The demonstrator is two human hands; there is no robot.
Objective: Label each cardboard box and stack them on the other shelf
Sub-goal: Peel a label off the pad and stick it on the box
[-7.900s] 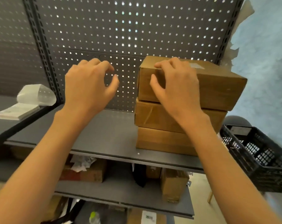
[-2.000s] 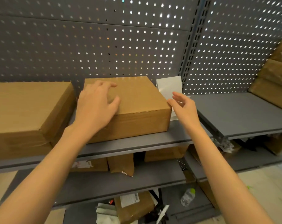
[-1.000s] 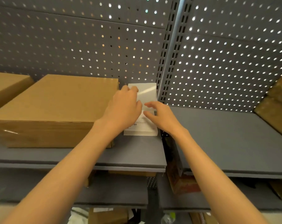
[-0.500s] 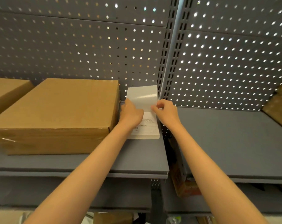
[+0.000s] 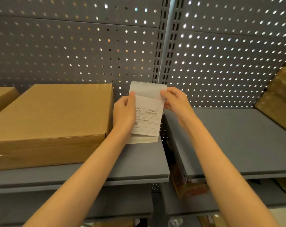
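Head view — left hand: your left hand (image 5: 125, 112) grips the left edge of the label stack (image 5: 146, 122), thumb laid up its front face.
Head view — right hand: your right hand (image 5: 176, 99) pinches the glossy top sheet (image 5: 147, 91) at its right edge, thumb and fingers closed on it; the sheet stands bent up and away from the printed label below.
Head view — label stack: it sits at the right end of the left shelf (image 5: 135, 164), just beside the cardboard box (image 5: 53, 118); print and a small barcode show, too small to read.
Head view — cardboard box: flat on the left shelf, touching neither hand; a second box (image 5: 1, 97) shows at the far left edge.
Head view — other shelf: the right shelf (image 5: 237, 145) carries stacked boxes (image 5: 280, 97) at its far right.
Head view — backing: perforated grey panels (image 5: 73, 46) behind both shelves.
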